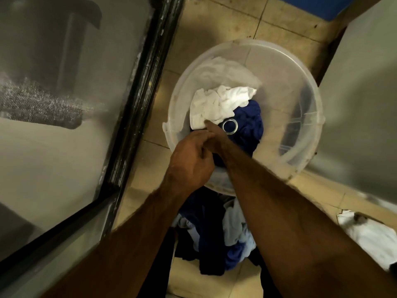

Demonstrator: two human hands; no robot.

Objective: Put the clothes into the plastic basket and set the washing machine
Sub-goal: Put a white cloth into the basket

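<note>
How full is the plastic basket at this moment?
Partly full. A white cloth and a dark blue cloth lie inside the plastic basket, and the right side of its bottom is bare.

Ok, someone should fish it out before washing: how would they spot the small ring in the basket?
Find the round clear plastic basket on the tiled floor. Inside, on the dark blue garment beside the white cloth, lies a small clear ring, the only shiny round thing among crumpled fabric.
</note>
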